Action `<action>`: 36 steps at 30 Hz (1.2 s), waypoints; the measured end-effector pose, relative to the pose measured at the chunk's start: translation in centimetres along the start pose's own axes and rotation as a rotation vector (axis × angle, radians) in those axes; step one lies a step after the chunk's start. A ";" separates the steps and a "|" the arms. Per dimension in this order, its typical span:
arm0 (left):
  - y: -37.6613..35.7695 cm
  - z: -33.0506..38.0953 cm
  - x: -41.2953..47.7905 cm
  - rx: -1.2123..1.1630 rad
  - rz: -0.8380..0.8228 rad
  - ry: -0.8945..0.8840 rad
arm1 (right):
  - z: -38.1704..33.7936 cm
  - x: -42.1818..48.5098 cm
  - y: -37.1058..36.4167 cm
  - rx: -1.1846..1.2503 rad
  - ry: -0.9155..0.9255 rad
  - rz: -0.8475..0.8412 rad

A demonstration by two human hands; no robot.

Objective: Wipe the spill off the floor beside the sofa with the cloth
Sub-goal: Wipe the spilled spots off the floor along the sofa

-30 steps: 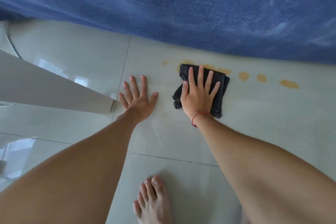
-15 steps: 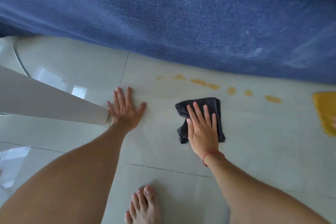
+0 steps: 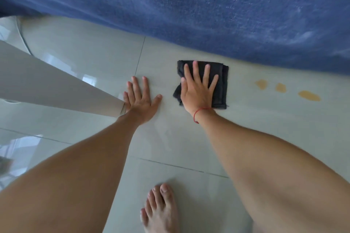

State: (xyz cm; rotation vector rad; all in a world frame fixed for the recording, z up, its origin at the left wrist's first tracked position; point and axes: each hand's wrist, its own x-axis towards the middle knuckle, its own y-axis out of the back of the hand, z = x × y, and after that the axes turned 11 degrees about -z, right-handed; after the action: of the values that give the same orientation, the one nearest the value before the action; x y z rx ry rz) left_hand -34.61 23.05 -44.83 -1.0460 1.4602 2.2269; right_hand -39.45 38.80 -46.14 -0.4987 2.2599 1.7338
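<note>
A view is given from above, looking down along two bare forearms to a pale glossy tiled floor (image 3: 265, 138). Nearest the viewer, a bare foot (image 3: 161, 208) is planted on the tiles between the arms. Further out, the left hand (image 3: 141, 100) is laid flat on the floor, fingers spread and holding nothing, apparently as a brace; its outer edge lies just beside the end of a pale grey slanted panel (image 3: 56, 89). Beside it, the right hand (image 3: 198, 91), marked by a thin red string at the wrist, is pressed palm-down with fingers splayed on a folded dark grey cloth (image 3: 222, 89); the cloth is pinned under the hand rather than gripped. The cloth is roughly square, so no clear long axis can be told, and its far edge lies close to the base of a blue fabric sofa (image 3: 208, 15), which fills the far part of the view. Three amber drops of spilled liquid (image 3: 308, 95) are left on the floor, strung in a line running roughly along the sofa's edge. They lie to the right of the cloth, clear of it, on the little-finger side of the right hand, which is the nearer hand. A sideways sweep to the right, along that line, is judged to be what the remaining drops call for.
</note>
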 end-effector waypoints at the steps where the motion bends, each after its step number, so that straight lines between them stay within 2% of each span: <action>1: 0.0 0.0 0.0 0.003 -0.007 -0.001 | -0.4 -0.6 -0.5 -0.005 0.036 -0.008; 7: 0.6 -0.1 -0.3 0.001 -0.068 0.009 | 3.2 -6.7 -1.7 -0.059 0.216 -0.066; 12: 0.6 0.2 -0.5 -0.021 -0.036 0.001 | 8.2 -7.5 -0.3 -0.079 0.076 -0.045; 16: 0.4 0.1 -0.4 -0.021 -0.019 -0.004 | 6.6 -3.9 0.5 -0.068 -0.033 -0.021; 21: 0.5 0.1 -0.2 -0.013 -0.044 -0.007 | 1.5 0.1 0.3 0.004 0.011 0.000; 25: 0.6 0.0 -0.4 -0.010 -0.061 0.001 | -1.9 -0.9 -0.9 0.016 0.082 -0.035; 31: 0.6 0.3 -0.6 0.007 -0.052 0.044 | 0.7 -4.8 -1.9 -0.018 0.188 -0.043; 36: -0.2 3.1 -1.1 -0.014 0.072 0.066 | 5.0 -8.9 -2.4 0.015 0.136 -0.033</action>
State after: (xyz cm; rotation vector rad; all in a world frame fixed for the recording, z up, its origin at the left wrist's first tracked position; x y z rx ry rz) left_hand -35.02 26.01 -43.50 -1.0971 1.5347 2.2758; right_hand -30.40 44.07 -45.98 -0.6655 2.3399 1.7139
